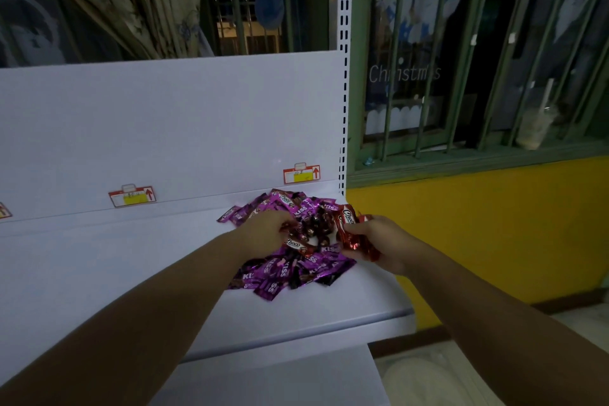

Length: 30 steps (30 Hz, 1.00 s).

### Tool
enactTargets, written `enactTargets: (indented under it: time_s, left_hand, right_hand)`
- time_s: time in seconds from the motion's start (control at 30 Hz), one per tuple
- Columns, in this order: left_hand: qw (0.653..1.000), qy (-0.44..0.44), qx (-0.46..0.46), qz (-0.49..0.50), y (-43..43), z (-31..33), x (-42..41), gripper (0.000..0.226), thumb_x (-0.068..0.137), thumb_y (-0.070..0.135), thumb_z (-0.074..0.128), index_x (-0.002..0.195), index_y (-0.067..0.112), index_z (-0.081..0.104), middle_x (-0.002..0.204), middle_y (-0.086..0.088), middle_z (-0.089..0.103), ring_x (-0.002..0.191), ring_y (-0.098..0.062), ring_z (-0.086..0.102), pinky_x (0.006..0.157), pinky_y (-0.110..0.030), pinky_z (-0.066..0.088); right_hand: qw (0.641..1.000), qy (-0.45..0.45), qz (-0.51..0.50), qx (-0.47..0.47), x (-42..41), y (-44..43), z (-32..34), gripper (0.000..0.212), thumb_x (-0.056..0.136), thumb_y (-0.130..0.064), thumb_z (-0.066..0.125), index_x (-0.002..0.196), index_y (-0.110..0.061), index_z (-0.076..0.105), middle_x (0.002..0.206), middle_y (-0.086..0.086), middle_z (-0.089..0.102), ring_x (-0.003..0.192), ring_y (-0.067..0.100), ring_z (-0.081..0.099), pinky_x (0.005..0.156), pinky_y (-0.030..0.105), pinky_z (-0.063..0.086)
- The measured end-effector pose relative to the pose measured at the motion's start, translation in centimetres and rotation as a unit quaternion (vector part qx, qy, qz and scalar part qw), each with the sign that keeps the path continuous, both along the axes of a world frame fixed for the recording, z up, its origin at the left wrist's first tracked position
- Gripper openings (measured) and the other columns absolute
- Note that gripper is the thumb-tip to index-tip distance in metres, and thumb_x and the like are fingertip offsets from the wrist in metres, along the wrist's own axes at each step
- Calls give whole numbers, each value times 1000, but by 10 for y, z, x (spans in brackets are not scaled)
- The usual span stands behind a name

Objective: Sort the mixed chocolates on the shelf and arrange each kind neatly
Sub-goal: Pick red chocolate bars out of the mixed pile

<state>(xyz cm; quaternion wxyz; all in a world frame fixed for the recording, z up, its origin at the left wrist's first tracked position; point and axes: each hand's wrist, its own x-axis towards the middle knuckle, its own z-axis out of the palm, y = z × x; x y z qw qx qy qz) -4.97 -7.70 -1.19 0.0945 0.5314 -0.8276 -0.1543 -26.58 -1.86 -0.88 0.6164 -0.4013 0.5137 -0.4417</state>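
Note:
A mixed pile of chocolates (290, 269) lies at the right end of the white shelf (125, 260). Most are purple "Kiss" wrappers; a few red "Choco" wrappers (298, 245) and dark ones (318, 224) lie among them. My left hand (263, 232) reaches into the middle of the pile, fingers curled on wrappers there. My right hand (379, 242) grips a bunch of red Choco chocolates (351, 227) at the pile's right edge, just above the shelf.
Price tags (131, 196) (301, 173) stand along the shelf's back panel. A slotted white upright (344, 76) ends the shelf on the right. Beyond it are a yellow wall (478, 227) and a barred window. A lower shelf (280, 379) sticks out below.

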Motion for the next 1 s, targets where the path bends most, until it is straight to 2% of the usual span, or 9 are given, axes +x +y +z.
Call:
enactTargets:
  time_s: [0.07, 0.17, 0.27, 0.33, 0.47, 0.6, 0.73, 0.83, 1.0]
  left_hand:
    - [997, -66, -46, -22, -3, -3, -2, 21, 90, 26, 55, 105, 13, 62, 101, -2, 64, 88, -16, 59, 80, -33, 49]
    - [991, -113, -68, -36, -5, -4, -7, 26, 84, 37, 60, 99, 16, 64, 93, 0, 64, 84, -14, 58, 77, -31, 49]
    - [987, -144, -57, -50, -8, -2, -11, 26, 83, 36, 61, 105, 23, 65, 98, 3, 65, 91, -15, 59, 84, -35, 51]
    - [984, -162, -54, -55, -13, -2, -13, 27, 81, 33, 62, 108, 26, 64, 102, 4, 66, 95, -15, 59, 87, -37, 51]
    - [980, -178, -73, -57, -16, 0, -18, 23, 80, 32, 64, 101, 22, 64, 96, 4, 65, 90, -14, 59, 81, -33, 51]
    - [987, -111, -95, -61, -9, 11, -15, 10, 86, 27, 58, 79, 24, 52, 76, 9, 54, 78, -14, 53, 61, -24, 37]
    - [996, 59, -64, 4, 5, 32, 4, 3, 88, 22, 55, 90, 24, 54, 80, 10, 56, 78, -13, 53, 67, -27, 38]
    - [991, 100, -35, 82, 16, 37, 30, 6, 87, 19, 55, 85, 20, 49, 80, 0, 59, 72, -16, 53, 61, -27, 37]
    - [961, 169, 6, 218, 46, 41, 70, 17, 86, 6, 45, 97, 7, 57, 68, -8, 54, 54, -17, 47, 48, -24, 39]
  right_hand:
    - [1000, -19, 9, 5, -7, 2, -1, 14, 91, -2, 55, 105, -3, 54, 82, 12, 72, 77, 24, 69, 71, 34, 59]
    - [1000, 2, 16, 1, -15, 5, -3, 19, 89, -1, 55, 107, -3, 54, 85, 13, 72, 75, 25, 69, 72, 36, 57]
    - [999, 36, -1, -7, -19, 9, -3, 11, 87, 5, 49, 92, -4, 55, 72, 12, 67, 62, 22, 64, 59, 31, 53]
    - [999, 49, -9, -7, -21, 10, -6, 13, 85, 7, 45, 87, -3, 54, 69, 13, 62, 59, 23, 60, 60, 34, 50]
    - [995, 94, -20, 13, -25, 12, -9, 11, 82, 4, 42, 81, -4, 50, 64, 10, 55, 51, 20, 48, 49, 27, 40]
    - [989, 146, -32, 17, -28, 11, -9, 14, 80, 0, 39, 69, -5, 47, 57, 7, 49, 45, 17, 36, 45, 23, 26]
    - [985, 169, -25, 10, -35, 7, -8, 13, 79, -1, 41, 69, -8, 44, 53, 4, 47, 42, 15, 32, 42, 21, 22]
    - [981, 196, 4, -15, -38, 2, -5, 16, 80, -3, 49, 67, -11, 44, 52, 2, 45, 41, 14, 33, 43, 22, 23]
    - [959, 253, 74, -101, -15, -3, 7, 29, 77, -10, 73, 64, -15, 47, 50, -2, 45, 41, 12, 36, 40, 19, 26]
